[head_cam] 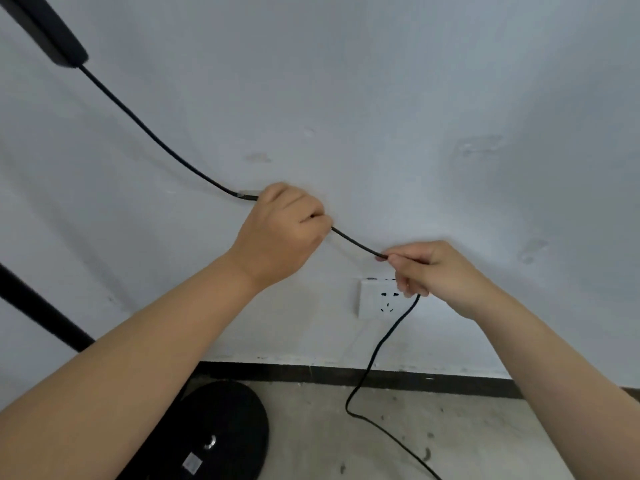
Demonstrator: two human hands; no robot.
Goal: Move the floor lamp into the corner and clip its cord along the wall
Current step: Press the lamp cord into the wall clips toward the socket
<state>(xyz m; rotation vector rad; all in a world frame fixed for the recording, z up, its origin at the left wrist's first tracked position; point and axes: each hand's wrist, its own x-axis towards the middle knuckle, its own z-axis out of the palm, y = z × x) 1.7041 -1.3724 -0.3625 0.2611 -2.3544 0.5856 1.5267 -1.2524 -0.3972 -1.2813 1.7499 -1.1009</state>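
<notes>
A thin black cord runs from the lamp's dark upper part at the top left down across the white wall. My left hand is closed on the cord against the wall, right beside a small clear clip that the cord passes through. My right hand pinches the cord a little lower and to the right. From there the cord drops to the floor. The lamp's black pole stands at the left and its round black base sits on the floor below my left arm.
A white wall socket sits just under my right hand. A dark skirting strip runs along the foot of the wall. The floor is bare grey concrete with small dark marks.
</notes>
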